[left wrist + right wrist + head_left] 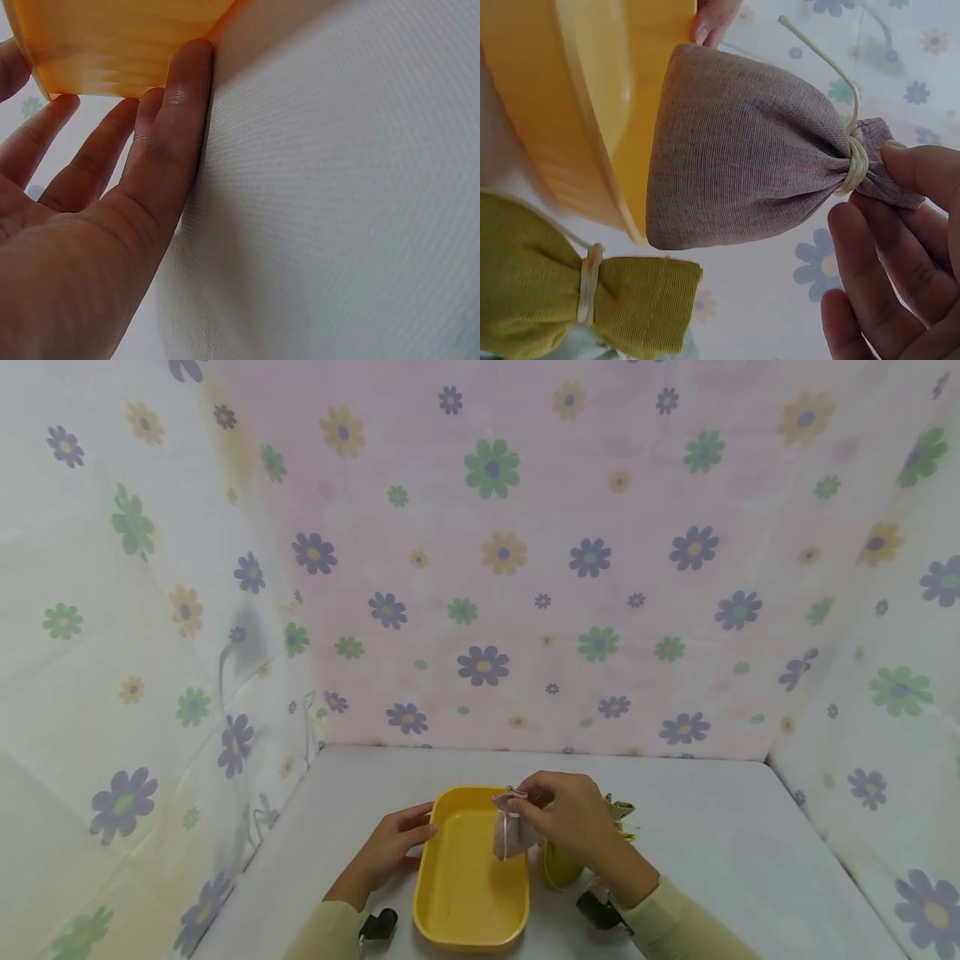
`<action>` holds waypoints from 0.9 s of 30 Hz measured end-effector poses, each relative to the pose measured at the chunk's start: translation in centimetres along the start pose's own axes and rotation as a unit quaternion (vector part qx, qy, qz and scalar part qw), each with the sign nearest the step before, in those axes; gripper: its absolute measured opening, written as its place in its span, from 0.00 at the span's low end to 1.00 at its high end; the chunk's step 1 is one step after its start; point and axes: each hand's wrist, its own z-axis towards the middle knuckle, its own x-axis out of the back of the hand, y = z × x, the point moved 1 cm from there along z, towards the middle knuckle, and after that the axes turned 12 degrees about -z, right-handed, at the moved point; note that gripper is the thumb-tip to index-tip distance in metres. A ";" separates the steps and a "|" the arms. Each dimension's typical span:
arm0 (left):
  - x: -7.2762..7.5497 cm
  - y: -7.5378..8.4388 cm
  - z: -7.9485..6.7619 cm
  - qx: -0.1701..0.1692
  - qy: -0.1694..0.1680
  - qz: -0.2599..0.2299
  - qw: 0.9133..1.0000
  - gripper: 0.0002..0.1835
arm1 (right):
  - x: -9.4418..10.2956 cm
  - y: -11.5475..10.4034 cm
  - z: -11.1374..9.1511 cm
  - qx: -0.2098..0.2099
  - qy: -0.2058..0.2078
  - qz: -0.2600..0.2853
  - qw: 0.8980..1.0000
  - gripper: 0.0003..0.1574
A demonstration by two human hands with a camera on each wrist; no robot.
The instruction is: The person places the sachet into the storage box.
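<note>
My right hand (573, 814) pinches the gathered neck of a mauve cloth pouch (742, 150). Cream cord is tied round that neck, and the pouch looks filled. In the head view the pouch is at the right rim of a yellow tray (471, 935). At the tray's left side is my left hand (390, 847); its fairly straight fingers (187, 90) touch the outer wall in the left wrist view. A mustard-green pouch (525, 277), also tied with cord, lies right of the tray, partly hidden by my right hand in the head view.
Something pale (585, 345) shows under the mustard pouch. Black devices (597, 910) sit by both wrists. Flower-printed cloth (495, 568) walls the white table (712, 827) at the back and sides.
</note>
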 end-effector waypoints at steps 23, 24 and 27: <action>-0.1 -0.3 0.2 0.000 -0.004 -0.009 1.000 0.38 | -6.4 -0.3 3.2 -0.073 -0.068 0.042 0.994 0.07; -0.1 -0.4 0.2 -0.001 -0.005 -0.010 1.000 0.38 | -6.6 -0.4 3.3 -0.073 -0.072 0.037 0.994 0.07; 0.0 -0.3 0.2 -0.004 -0.008 -0.012 1.000 0.38 | -7.4 -0.5 3.7 -0.077 -0.081 0.034 0.993 0.07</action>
